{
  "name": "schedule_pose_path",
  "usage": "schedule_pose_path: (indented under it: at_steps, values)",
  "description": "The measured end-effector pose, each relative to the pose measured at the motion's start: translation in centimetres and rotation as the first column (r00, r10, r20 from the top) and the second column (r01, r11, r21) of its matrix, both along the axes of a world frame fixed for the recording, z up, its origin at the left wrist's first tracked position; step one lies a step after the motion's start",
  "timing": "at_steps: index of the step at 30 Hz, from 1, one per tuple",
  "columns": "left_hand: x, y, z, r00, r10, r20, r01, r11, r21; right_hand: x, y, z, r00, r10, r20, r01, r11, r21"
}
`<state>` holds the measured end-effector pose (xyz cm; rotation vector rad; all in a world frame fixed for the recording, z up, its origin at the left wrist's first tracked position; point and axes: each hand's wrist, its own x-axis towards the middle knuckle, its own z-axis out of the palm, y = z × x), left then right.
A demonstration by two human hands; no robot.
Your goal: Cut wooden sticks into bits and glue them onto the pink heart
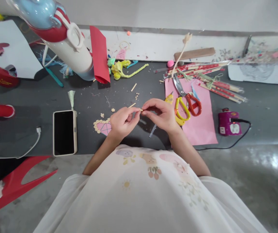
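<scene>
My left hand (125, 121) and my right hand (160, 114) meet over the dark table, fingertips pinched together on a tiny pale wooden piece (141, 110). Its exact shape is too small to tell. Under and left of my left hand lies a pink heart-shaped card (105, 128), its edge lined with small beige pieces (96, 125); part of it is hidden by the hand. A few small flower-like clusters (102, 115) sit just above the card. Beyond my fingers are several loose bits (137, 96) and a short thin stick (133, 87).
Right of my hands, scissors (187, 102) and a yellow tool (179, 120) lie on pink paper (202, 129). A phone (64, 132) rests at left. A tall bottle (73, 55) stands behind, beside folded red card (99, 55). Wrapped sticks (202, 66) and a purple adapter (229, 123) lie right.
</scene>
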<state>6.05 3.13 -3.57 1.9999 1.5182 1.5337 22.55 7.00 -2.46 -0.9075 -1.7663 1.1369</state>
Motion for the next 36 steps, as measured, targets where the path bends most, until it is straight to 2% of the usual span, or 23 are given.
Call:
schedule_pose_path:
  at_steps: [6,18,25,28,31,33,36]
  values:
    - [0.0,0.1,-0.2,1.0,-0.005,-0.008,0.005,1.0,0.03,-0.1,0.0,0.1,1.0,0.006,-0.028,-0.006,1.0,-0.007]
    - [0.3,0.0,-0.7,0.97,-0.038,0.242,0.057,0.996,-0.075,-0.4,0.0,-0.4,0.985,0.019,-0.17,-0.04,0.992,-0.119]
    - [0.5,-0.2,-0.6,0.904,0.024,0.427,0.09,0.965,-0.245,-0.6,0.0,-0.3,0.98,0.024,-0.199,-0.06,0.983,-0.176]
    - [0.8,0.1,-0.5,0.778,0.087,0.623,0.203,0.902,-0.38,-0.6,0.0,-0.5,0.984,-0.01,-0.18,-0.022,0.984,-0.177]
    - [1.0,0.5,-0.5,0.562,0.174,0.809,0.417,0.785,-0.458,-0.6,0.1,-0.7,0.989,-0.058,-0.137,0.038,0.988,-0.15]
    - [0.9,0.8,-0.4,0.447,0.24,0.862,0.54,0.696,-0.474,-0.5,0.2,-0.8,0.992,-0.068,-0.11,0.058,0.994,-0.091]
    - [0.7,1.1,0.1,0.378,0.32,0.869,0.642,0.585,-0.495,-0.4,0.5,-0.8,0.998,-0.053,-0.04,0.055,0.997,0.06]
